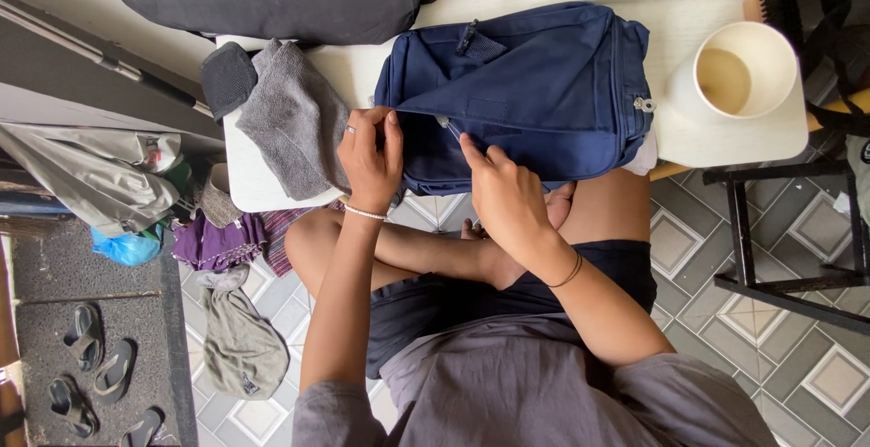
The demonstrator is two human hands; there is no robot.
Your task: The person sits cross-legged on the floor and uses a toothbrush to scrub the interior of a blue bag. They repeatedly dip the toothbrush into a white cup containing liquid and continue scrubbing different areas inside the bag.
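Both grips pinch the blue bag (535, 84) at the counter's (272, 184) near edge: left hand (370, 155) on fabric, right hand (503, 191) beside the zipper; grey cloth (294, 116) alongside.

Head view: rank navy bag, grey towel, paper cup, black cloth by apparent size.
1. Navy bag, which both hands grip at its near edge.
2. Grey towel.
3. Paper cup.
4. Black cloth.
Cup and cloth look close; that order is unsure.
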